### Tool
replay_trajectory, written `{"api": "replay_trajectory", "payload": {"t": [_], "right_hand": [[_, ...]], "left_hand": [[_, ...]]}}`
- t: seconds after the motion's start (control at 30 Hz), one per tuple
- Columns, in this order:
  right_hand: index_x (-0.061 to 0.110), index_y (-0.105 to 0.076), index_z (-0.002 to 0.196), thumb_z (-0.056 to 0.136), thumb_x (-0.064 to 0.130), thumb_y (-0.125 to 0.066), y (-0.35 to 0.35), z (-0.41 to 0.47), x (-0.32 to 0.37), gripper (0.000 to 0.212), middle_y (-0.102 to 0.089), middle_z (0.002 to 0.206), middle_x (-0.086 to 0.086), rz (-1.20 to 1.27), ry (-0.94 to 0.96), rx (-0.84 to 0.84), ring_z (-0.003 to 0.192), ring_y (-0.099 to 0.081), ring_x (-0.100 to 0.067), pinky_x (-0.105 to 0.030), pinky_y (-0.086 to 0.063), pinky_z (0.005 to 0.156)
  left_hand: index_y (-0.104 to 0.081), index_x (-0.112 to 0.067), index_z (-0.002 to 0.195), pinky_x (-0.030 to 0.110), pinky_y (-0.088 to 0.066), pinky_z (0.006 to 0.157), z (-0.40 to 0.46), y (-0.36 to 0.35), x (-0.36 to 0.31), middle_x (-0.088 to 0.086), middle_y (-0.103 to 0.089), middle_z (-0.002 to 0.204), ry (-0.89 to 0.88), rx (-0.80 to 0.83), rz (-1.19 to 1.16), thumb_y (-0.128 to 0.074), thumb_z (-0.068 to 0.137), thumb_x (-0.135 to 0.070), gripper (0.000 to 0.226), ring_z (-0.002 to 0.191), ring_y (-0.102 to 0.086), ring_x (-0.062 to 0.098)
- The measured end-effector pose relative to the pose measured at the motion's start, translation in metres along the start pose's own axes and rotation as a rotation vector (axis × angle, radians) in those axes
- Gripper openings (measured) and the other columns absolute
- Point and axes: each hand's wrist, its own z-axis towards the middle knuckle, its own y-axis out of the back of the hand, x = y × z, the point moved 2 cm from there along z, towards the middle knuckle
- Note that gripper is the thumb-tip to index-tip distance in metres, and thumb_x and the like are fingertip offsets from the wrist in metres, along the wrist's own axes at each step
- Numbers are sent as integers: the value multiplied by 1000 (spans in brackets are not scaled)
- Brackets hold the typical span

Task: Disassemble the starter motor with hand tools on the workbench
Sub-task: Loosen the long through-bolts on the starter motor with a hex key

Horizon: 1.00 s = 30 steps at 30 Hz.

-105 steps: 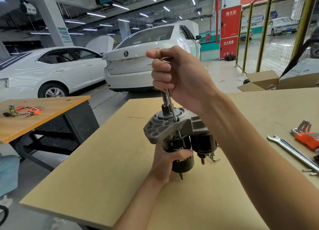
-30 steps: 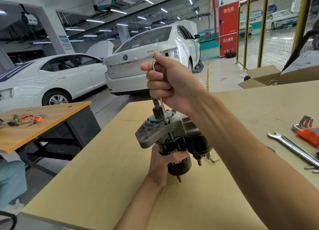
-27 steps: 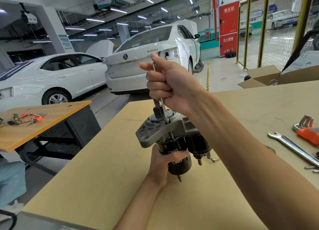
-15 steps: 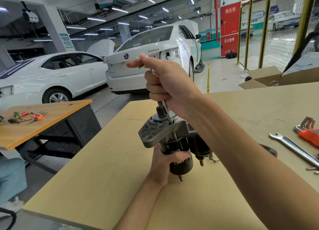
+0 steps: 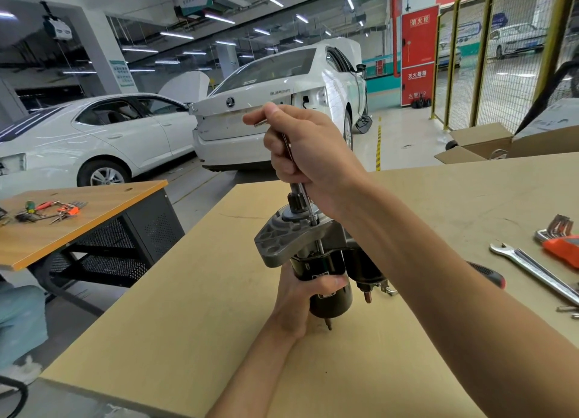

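Observation:
The starter motor (image 5: 326,261) stands upright on the workbench (image 5: 194,317), grey nose housing (image 5: 282,239) on top, black body below, a stud at its bottom touching the board. My left hand (image 5: 300,295) grips the black body from the left. My right hand (image 5: 310,157) is above the housing, fingers curled round a thin metal L-shaped key (image 5: 305,195). The key's long shaft runs down into the housing beside the pinion; its short end pokes out under my thumb.
A combination wrench (image 5: 532,267), an orange-handled key set (image 5: 560,239) and a red-and-black tool handle (image 5: 488,275) lie at the bench's right. Small screws (image 5: 568,311) sit near the right edge. A second table (image 5: 72,217) with tools stands left; parked cars lie beyond.
My right hand has turned the key: its short end swung from pointing up to pointing left under my thumb. The motor and my left hand have stayed almost still.

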Motion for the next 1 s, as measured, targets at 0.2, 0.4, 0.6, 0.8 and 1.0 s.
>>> {"api": "replay_trajectory", "payload": {"t": [0.2, 0.4, 0.6, 0.8, 1.0], "right_hand": [[11, -66, 90, 107, 21, -41, -3, 0, 3, 32, -44, 58, 6, -17, -4, -14, 43, -34, -5, -15, -24, 38], [15, -50, 72, 108, 23, -37, -5, -1, 6, 39, -31, 46, 13, -32, 5, -64, 40, -22, -4, -17, -21, 38], [26, -35, 43, 96, 42, -61, -5, -5, 9, 61, -21, 53, 3, -125, 51, -133, 42, -18, -12, -20, -24, 39], [20, -33, 56, 99, 26, -35, -4, -4, 12, 43, -24, 52, 6, -108, 27, -7, 45, -17, -11, -22, -20, 39], [9, -56, 68, 106, 30, -29, 4, 2, 12, 51, -29, 50, 6, 51, -36, 118, 44, -22, -9, -20, -21, 37]], "left_hand": [[-62, 3, 116, 65, -43, 102, -1, 0, -1, 26, -64, 112, -9, 10, -7, -74, 46, -36, 81, 113, -58, 43], [-58, 7, 120, 62, -43, 104, 0, 0, 2, 29, -62, 116, -9, 28, -9, -74, 44, -36, 89, 115, -57, 44], [-59, 3, 121, 60, -45, 102, 1, 1, 4, 27, -63, 116, -24, 35, -16, -75, 44, -37, 89, 115, -58, 42], [-68, -9, 109, 62, -46, 98, 3, 1, 7, 19, -69, 106, -44, 54, -75, -75, 48, -37, 68, 112, -59, 44], [-72, -14, 101, 53, -47, 85, 6, 2, 12, 16, -70, 94, -51, 69, -174, -76, 54, -31, 50, 94, -63, 37]]}}
